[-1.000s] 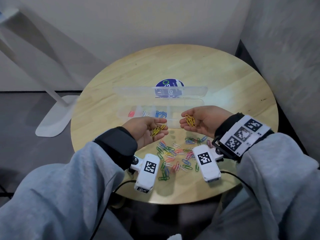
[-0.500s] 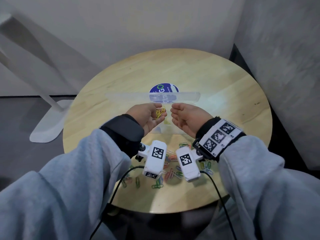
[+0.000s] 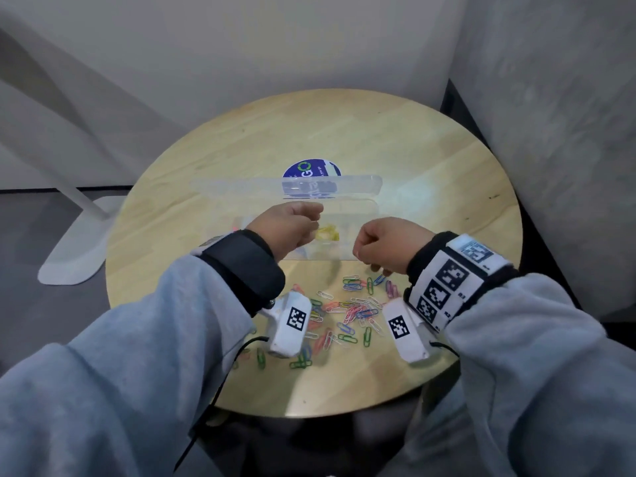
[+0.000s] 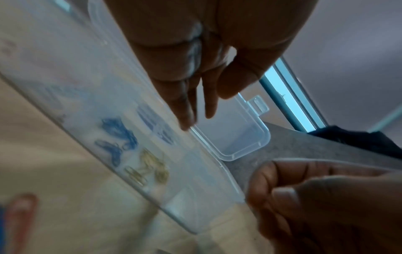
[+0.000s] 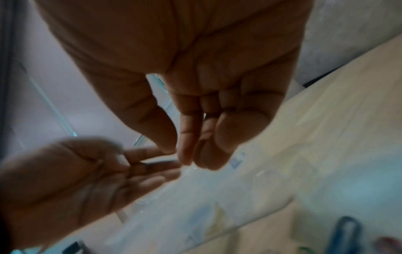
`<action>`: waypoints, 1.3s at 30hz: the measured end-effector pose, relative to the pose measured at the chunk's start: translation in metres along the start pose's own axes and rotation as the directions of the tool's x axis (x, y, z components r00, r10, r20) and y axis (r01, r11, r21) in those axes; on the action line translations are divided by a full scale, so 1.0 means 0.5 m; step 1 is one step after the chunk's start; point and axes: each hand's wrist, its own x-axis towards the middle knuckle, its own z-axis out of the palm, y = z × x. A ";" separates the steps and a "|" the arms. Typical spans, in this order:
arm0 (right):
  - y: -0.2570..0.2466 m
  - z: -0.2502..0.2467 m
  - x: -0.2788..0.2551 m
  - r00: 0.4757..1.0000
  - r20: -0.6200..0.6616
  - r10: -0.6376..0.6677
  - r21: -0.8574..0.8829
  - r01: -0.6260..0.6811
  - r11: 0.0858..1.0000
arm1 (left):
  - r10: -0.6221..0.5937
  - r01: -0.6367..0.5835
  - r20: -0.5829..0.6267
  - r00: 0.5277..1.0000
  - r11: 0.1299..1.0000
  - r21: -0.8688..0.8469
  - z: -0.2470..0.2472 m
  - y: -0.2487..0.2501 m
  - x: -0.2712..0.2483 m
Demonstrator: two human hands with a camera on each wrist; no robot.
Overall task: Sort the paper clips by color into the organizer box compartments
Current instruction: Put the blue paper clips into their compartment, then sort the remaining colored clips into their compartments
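left grip (image 3: 290, 226) empty, fingers loosely extended over organizer box (image 3: 364, 187); right grip (image 3: 382, 244) curled, contents untellable. yellow clips (image 3: 328, 233) in compartment — mixed paper clips (image 3: 347, 315) on desk: light, slippery wire; likely best pinched by the loop.

Little could be read. A round blue sticker (image 3: 311, 171) lay on the bench (image 3: 395, 146) beyond both hands, partly behind the raised clear lid (image 3: 241, 187); it bore a green ring and small white lettering, too blurred to make out. Square black-and-white coded markers stood on the white wristband (image 3: 447, 280) behind the right hand (image 3: 385, 244), and one each on the two white wrist cameras (image 3: 290, 325) nearer the person. No numbers or brand names were legible.
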 end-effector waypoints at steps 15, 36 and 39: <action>0.060 0.022 0.015 0.977 0.004 0.215 -0.528 -0.180 0.830 | -0.144 -0.133 0.182 0.973 0.293 0.947 -0.021 -0.093 -0.072; 0.063 0.038 0.034 0.984 0.090 0.155 -0.515 -0.088 0.853 | -0.109 -0.240 0.260 0.959 0.170 0.956 0.022 -0.098 -0.050; 0.064 0.044 0.043 0.975 0.138 0.172 -0.517 -0.077 0.853 | -0.096 -0.248 0.268 0.959 0.179 0.952 0.020 -0.105 -0.055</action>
